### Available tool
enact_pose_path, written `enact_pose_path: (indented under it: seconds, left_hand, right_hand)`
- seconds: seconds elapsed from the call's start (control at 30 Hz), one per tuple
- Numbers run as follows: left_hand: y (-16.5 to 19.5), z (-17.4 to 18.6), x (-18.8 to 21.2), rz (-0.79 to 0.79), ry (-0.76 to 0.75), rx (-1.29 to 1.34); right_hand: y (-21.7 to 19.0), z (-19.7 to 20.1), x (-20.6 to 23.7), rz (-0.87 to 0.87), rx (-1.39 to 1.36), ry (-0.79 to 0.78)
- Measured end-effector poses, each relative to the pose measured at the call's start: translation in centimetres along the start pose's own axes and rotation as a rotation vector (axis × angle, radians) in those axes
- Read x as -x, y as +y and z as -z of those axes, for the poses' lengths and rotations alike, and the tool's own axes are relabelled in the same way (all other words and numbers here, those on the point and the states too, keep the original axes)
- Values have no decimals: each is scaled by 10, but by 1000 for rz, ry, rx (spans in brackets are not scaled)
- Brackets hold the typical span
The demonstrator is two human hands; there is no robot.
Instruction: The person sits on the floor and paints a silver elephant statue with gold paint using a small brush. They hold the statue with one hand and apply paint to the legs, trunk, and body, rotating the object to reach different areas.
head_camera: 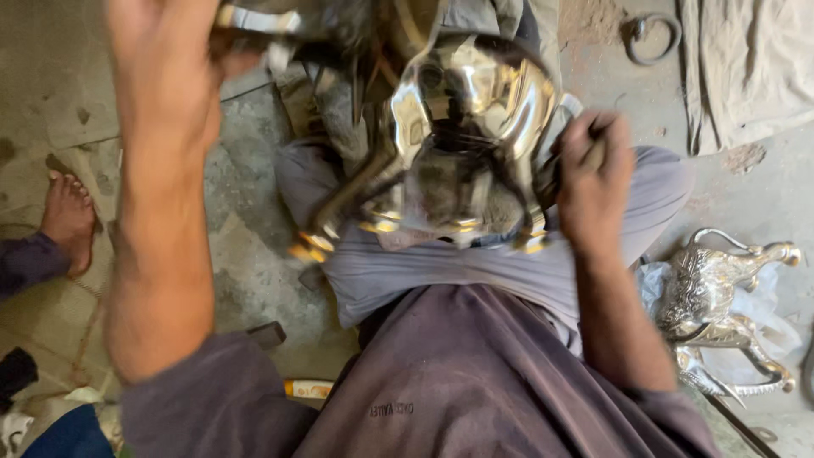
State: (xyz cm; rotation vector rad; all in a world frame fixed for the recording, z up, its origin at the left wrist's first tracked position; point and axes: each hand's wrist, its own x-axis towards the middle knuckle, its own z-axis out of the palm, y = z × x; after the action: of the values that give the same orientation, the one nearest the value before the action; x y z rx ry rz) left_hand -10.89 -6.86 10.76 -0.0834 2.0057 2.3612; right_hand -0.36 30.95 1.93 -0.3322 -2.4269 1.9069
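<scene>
Person seated on the floor works a shiny metal teapot [462, 136] held over the lap.

Right hand [593, 174] is fisted on a small tool or cloth beside the pot's body; exactly what it grips is blurred. Left hand [165, 76] is raised at the top left, touching a metal piece [254, 21]; grip unclear. Looks like a polishing or finishing step; the next move needs the pot steadied and turned. Ornate silver pieces [721, 314] lie on the floor at right; another person's bare foot [68, 216] shows at left.
</scene>
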Motion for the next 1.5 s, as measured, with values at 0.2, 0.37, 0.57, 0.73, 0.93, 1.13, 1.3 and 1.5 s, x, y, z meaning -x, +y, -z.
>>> enact_pose_path:
  seconds: [0.2, 0.37, 0.57, 0.73, 0.93, 1.13, 1.3, 1.5]
  left_hand:
    - [-34, 25, 134, 69, 297, 34]
    - [-88, 44, 159, 134, 573, 327]
    - [-126, 53, 155, 121, 689, 269]
    - [-137, 48, 171, 140, 747, 286]
    - [-135, 42, 188, 128, 735, 315]
    - [-135, 52, 194, 47, 559, 356]
    - [-151, 46, 189, -35, 663, 402]
    - [-148, 45, 192, -7, 680, 382]
  right_hand:
    - [-17, 12, -85, 266, 93, -296]
    - [-9, -34, -98, 365, 81, -435]
    - [-12, -29, -79, 794, 289, -201]
    - [-31, -43, -11, 572, 215, -136]
    - [-9, -90, 34, 121, -279, -293]
    - [17, -87, 31, 235, -55, -272]
    - [22, -92, 27, 225, -145, -257]
    - [22, -90, 21, 159, -242, -320]
